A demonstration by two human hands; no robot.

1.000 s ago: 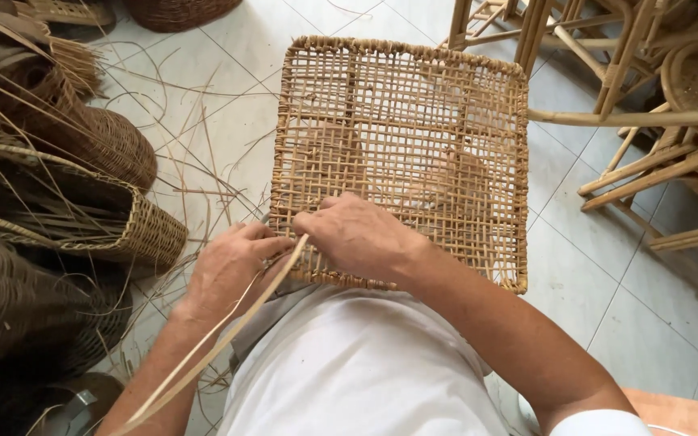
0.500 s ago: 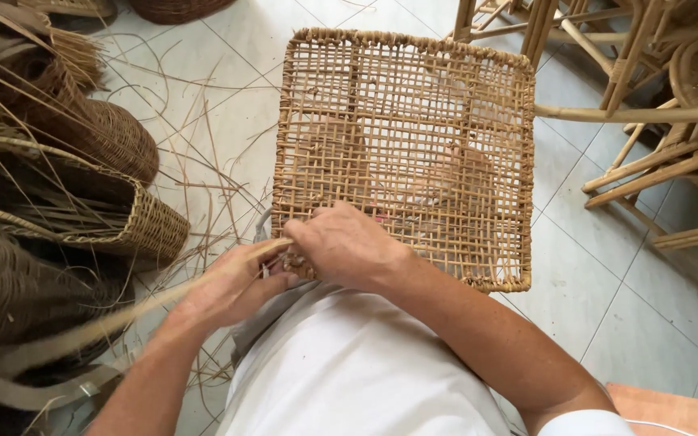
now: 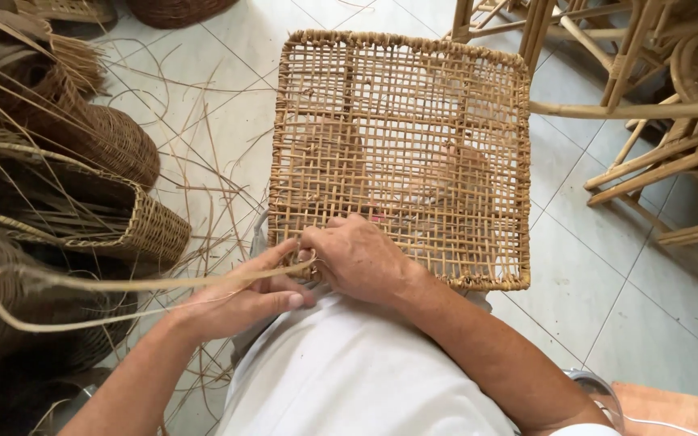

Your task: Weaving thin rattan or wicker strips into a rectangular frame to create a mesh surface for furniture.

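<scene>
- The woven rattan panel (image 3: 401,153) rests on the person's lap.
- Right hand (image 3: 357,258), at the panel's near-left edge, pinches the cane strip (image 3: 123,284) closed.
- Left hand (image 3: 240,303), beside that edge, grips the strip.
- The strip, straight a second ago, now loops left toward the baskets (image 3: 135,226): slack drawn through.

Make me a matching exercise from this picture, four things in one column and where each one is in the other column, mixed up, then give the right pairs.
Things:
1. woven cane panel
2. loose cane strip
3. woven baskets
4. bare wooden frames

Places:
A. on the floor at the left
B. at the upper right, on the tiles
C. on the person's lap, in the middle
D. looping out leftward from the left hand and the right hand

Right pairs: 1-C, 2-D, 3-A, 4-B.
</scene>
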